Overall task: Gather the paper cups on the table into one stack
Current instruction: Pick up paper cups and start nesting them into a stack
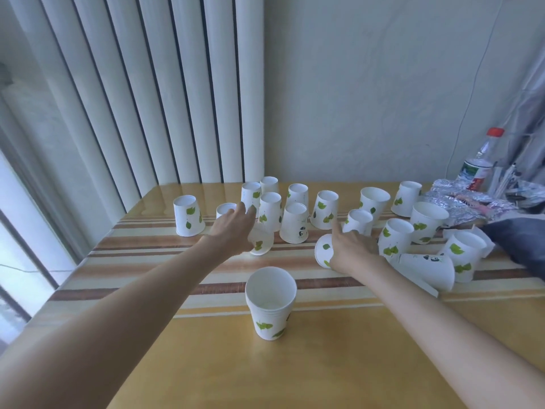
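Note:
A stack of white paper cups (pixel 270 302) with green leaf prints stands upright at the front middle of the wooden table (pixel 295 364). Several single cups stand upside down across the back, such as one (pixel 188 215) at the far left and one (pixel 324 209) in the middle. Another cup (pixel 424 268) lies on its side at the right. My left hand (pixel 233 231) reaches forward with fingers spread and holds a tilted cup (pixel 261 243) at its thumb side. My right hand (pixel 352 250) grips a tilted cup (pixel 323 250), its index finger pointing up.
A plastic bottle (pixel 483 163) with a red cap, crumpled foil packets (pixel 463 200) and a dark grey cloth (pixel 522 243) crowd the right end. Vertical blinds (pixel 147 98) hang behind the table's left side. The table's left edge (pixel 73 270) runs along a window.

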`<state>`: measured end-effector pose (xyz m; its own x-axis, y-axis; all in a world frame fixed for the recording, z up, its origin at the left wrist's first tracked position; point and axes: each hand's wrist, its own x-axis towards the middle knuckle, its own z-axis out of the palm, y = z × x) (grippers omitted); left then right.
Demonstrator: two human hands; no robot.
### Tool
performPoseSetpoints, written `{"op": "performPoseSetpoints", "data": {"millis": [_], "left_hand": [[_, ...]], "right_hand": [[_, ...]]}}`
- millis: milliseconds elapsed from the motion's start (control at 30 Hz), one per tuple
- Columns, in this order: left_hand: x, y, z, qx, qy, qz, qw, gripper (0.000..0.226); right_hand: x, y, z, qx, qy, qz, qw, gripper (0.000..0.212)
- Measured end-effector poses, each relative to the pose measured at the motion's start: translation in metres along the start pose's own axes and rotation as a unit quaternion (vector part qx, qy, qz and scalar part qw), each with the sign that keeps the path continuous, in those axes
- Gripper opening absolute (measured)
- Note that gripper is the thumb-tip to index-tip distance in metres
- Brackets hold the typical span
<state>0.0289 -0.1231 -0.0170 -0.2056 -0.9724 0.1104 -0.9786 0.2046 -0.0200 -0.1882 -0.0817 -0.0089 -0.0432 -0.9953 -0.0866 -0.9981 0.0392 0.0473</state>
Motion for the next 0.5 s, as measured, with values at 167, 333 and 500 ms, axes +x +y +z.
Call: {"op": "performPoseSetpoints", "data": {"millis": [167, 333, 500], "left_hand": [[-0.037, 0.004, -0.022, -0.322, 0.091, -0.144, 0.931, 0.055], [-0.087, 0.006, -0.039, -0.686, -0.002, -0.077, 0.724, 0.076], [-0.124, 0.027, -0.029, -0.712, -0.001, -0.001, 0.702, 0.04]], "right_hand": [[-0.02, 0.007, 0.005, 0.183, 0.011, 0.035, 0.982, 0.069], [-0.042, 0.012, -0.015, 0.528, 0.041, 0.008, 0.848, 0.094], [-0.071, 0.003, -0.035, 0.68, 0.109, -0.082, 0.721, 0.086]]}}
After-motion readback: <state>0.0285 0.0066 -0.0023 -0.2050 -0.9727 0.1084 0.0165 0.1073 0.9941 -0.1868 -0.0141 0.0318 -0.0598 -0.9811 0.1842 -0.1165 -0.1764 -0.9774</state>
